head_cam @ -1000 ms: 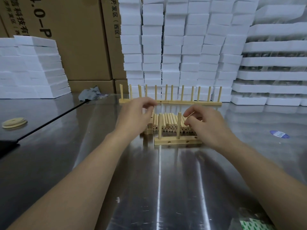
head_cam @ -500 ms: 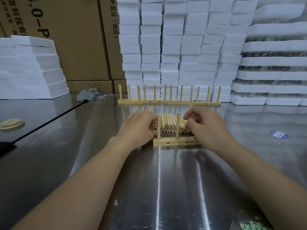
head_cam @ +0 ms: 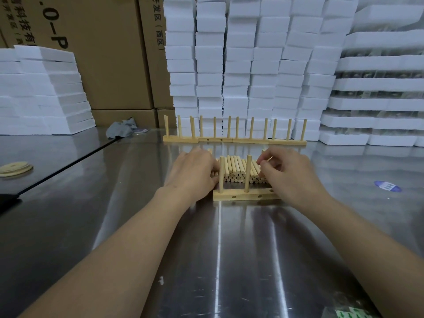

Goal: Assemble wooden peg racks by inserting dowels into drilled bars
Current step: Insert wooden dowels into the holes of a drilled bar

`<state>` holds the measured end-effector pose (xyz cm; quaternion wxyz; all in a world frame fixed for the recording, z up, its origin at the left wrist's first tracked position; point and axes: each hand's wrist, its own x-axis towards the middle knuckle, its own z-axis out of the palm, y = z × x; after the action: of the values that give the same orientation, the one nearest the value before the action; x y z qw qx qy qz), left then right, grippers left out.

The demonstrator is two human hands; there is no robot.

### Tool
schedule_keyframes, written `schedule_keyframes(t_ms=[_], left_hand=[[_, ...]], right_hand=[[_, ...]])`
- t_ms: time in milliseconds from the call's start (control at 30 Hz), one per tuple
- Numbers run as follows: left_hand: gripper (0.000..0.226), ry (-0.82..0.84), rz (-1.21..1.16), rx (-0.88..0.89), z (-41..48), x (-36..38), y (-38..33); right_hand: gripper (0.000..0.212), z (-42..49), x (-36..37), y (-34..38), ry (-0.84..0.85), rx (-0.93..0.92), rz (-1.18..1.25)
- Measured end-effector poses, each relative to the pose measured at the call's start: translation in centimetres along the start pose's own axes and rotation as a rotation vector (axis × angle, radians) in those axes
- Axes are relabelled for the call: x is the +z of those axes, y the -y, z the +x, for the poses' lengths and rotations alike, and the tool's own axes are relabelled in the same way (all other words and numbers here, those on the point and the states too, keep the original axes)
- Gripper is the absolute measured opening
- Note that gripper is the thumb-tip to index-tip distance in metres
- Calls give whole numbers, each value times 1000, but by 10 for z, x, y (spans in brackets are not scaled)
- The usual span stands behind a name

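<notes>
A drilled wooden bar (head_cam: 246, 196) lies on the steel table in front of me, with two dowels (head_cam: 247, 174) standing upright in it. Behind it is a pile of loose dowels (head_cam: 236, 169). My left hand (head_cam: 192, 173) rests with curled fingers at the left end of the pile, beside the left upright dowel; what its fingertips hold is hidden. My right hand (head_cam: 291, 176) covers the bar's right end and pinches a thin dowel (head_cam: 270, 159) between thumb and fingers. A row of finished peg racks (head_cam: 234, 140) stands further back.
Stacks of white foam blocks (head_cam: 252, 65) and cardboard boxes (head_cam: 110, 53) wall off the back. More foam (head_cam: 43, 92) sits at the left. A grey rag (head_cam: 121, 130) lies near the boxes, wooden discs (head_cam: 15, 169) at the far left, and a blue sticker (head_cam: 387, 186) at the right.
My left hand came down from near the back racks to the left end of the dowel pile. My right hand stayed over the bar's right end, still pinching the dowel.
</notes>
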<state>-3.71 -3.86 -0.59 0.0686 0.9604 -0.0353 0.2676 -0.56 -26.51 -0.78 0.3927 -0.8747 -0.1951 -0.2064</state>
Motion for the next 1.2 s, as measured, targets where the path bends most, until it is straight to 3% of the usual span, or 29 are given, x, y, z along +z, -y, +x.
schedule_keyframes(t_ms=[200,333,400,467,567,667,833,1000,1067,1133,1200], left_hand=[[19,-83,-24,-7,2,0,-2],[14,-428,-130,8,0,-10,-7],[11,-530,-322,-61,2,-16,-9],[9,-551,-693,-159,6,-23,-13],[9,-490,-1162,-240,9,-37,-20],[11,-339,-1338,-197,8,-46,-25],[12,-269,-1253,-121,4,-45,-33],[13,-196,-1185,-70,4,-40,-36],[14,-196,-936,-26,2,-33,-37],[18,-175,-611,39,-3,-29,-39],[17,-115,-468,90,-7,-29,-40]], right_hand=[[15,1,1,-2,-6,-16,-10],[15,1,-1,-1,-5,-7,-12],[15,-1,-2,1,-12,-5,-2],[13,-3,-3,5,-46,-18,30],[17,-5,-7,12,-121,-72,139],[24,-7,-10,25,-137,-57,401],[15,1,-20,31,-78,216,791],[18,6,-29,27,158,405,1347],[17,7,-29,25,104,389,1238],[18,9,-28,23,-63,309,981],[17,9,-30,24,-190,209,794]])
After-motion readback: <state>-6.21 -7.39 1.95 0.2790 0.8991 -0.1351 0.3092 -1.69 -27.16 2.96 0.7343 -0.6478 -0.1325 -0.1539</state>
